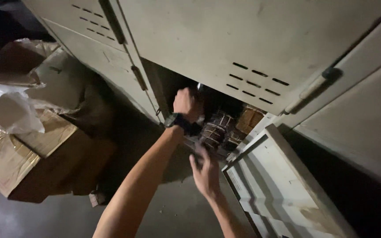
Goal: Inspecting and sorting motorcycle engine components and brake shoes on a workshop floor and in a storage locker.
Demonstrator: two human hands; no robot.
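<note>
Your left hand [187,104] is fisted inside the open locker [261,53], just left of three tied dark bundles [216,130] on its floor edge. Your right hand [206,172] hovers open-fingered below them, holding nothing.

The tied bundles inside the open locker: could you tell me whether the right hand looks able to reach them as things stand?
Probably yes. The locker door hangs open and the right hand hovers just before the tied bundles, nothing between them.
</note>
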